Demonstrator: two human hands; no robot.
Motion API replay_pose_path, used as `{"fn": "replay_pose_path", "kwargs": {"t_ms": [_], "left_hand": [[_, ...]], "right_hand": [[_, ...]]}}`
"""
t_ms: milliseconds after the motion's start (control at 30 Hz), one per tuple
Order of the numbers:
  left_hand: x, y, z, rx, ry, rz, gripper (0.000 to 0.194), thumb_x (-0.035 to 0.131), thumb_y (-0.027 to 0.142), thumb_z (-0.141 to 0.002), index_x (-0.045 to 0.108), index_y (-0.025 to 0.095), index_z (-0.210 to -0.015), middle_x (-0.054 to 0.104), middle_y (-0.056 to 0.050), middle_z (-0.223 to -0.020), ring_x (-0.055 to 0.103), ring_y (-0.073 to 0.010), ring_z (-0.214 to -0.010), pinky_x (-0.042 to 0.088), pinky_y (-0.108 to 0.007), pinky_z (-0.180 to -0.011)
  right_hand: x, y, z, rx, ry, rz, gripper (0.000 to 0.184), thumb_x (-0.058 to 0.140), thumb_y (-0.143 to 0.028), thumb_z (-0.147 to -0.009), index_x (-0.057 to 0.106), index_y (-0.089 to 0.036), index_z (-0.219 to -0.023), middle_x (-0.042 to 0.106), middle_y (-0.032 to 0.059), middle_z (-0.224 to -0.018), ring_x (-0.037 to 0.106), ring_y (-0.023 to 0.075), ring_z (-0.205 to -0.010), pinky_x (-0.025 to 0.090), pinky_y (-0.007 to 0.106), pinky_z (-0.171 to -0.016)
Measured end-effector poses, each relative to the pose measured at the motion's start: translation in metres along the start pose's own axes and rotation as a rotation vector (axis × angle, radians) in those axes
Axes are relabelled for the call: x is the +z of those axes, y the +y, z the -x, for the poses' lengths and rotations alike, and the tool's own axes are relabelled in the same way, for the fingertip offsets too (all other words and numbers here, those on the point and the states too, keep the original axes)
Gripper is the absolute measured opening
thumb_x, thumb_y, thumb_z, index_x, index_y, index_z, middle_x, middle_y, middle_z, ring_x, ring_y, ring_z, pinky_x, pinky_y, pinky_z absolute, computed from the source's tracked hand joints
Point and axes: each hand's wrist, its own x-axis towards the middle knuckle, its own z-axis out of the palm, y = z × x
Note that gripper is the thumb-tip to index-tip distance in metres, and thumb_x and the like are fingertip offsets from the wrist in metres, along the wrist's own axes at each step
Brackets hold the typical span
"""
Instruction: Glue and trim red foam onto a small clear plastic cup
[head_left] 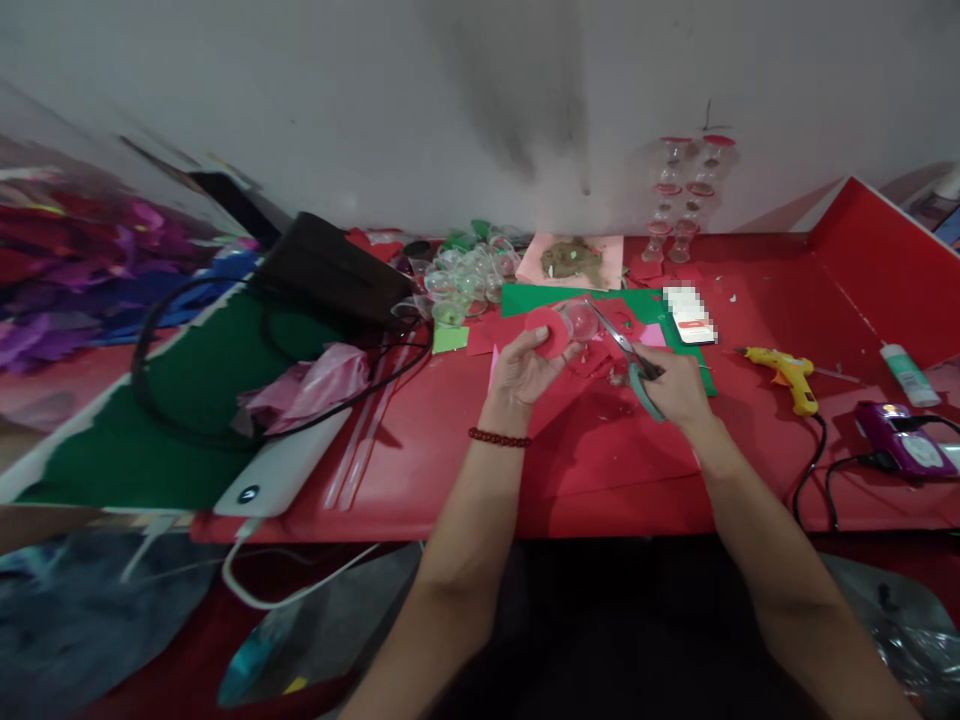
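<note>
My left hand (523,368) is closed around a small clear plastic cup (568,322) with a round red piece (553,338) on its near end. The cup lies sideways, raised above the table. In my right hand (679,385) is a pair of scissors with green handles (646,392), fingers wrapped round the grips. The blades point up and left, their tips beside the cup's far end; whether they touch it I cannot tell. Red paper scraps (600,358) lie beneath on a large red sheet (600,455), over a green sheet (536,297).
Behind stand several clear cups (457,280) and a pink sheet (532,262) with brown material. A yellow glue gun (784,375), purple power strip (904,440), bottle (909,375) and phone (688,318) lie right. A white power bank (285,465) and black cable sit left.
</note>
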Motion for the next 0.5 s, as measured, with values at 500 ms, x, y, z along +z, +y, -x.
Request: {"fn": "replay_pose_path", "kwargs": {"t_ms": [500], "left_hand": [[-0.011,0.011,0.000,0.011,-0.135,-0.152,0.066,0.080,0.014,-0.072,0.066,0.022,-0.136,0.078,-0.005,-0.108,0.075,-0.0210,-0.097,0.059,-0.036,-0.098]], "right_hand": [[-0.009,-0.002,-0.004,0.008,0.105,0.142,0.056,0.077,-0.062,-0.076,0.085,-0.018,-0.109,0.062,-0.0005,-0.065,0.050,0.0143,-0.060,0.041,0.026,-0.058]]}}
